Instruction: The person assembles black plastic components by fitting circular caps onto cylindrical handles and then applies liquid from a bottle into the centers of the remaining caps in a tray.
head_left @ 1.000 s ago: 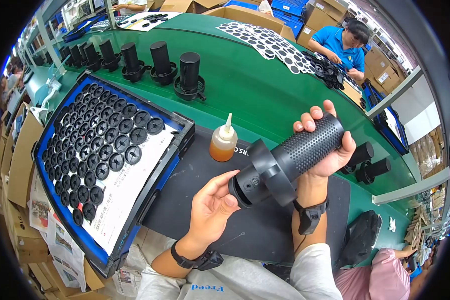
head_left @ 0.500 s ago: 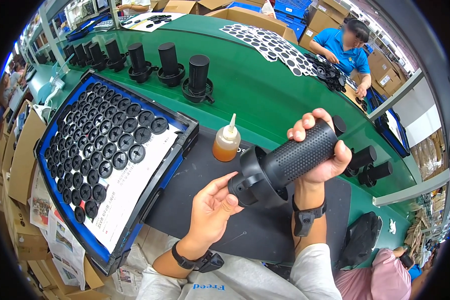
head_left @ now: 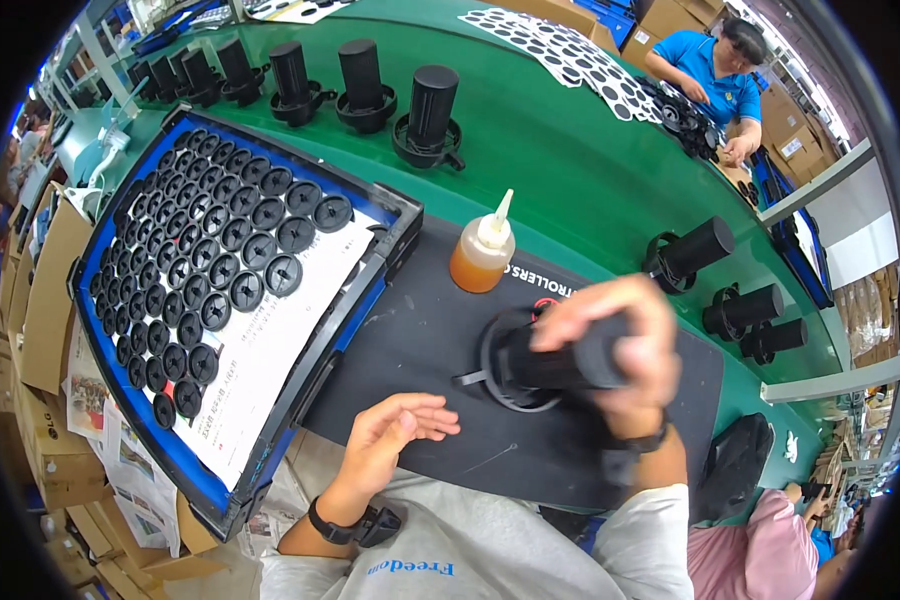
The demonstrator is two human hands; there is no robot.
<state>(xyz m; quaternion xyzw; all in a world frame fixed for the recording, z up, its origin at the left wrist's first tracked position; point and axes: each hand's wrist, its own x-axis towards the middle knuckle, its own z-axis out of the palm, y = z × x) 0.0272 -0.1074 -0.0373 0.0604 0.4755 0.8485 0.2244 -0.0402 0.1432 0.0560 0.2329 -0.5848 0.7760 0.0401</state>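
My right hand grips a black mesh cylinder with a flanged base, holding it on its side low over the black mat, flange end toward my left. My left hand hovers open and holds nothing, palm up, just left of the flange and close to my body. An amber squeeze bottle with a white nozzle stands upright on the mat just beyond the cylinder.
A blue and black tray of several round black discs on white paper lies to my left. Upright black cylinders line the far green table; three more lie on the right. A person in blue works at far right. Cardboard boxes stand at left.
My right hand has brought the cylinder down and toward me, from raised and tilted to low over the mat. My left hand has drawn slightly back from the flange.
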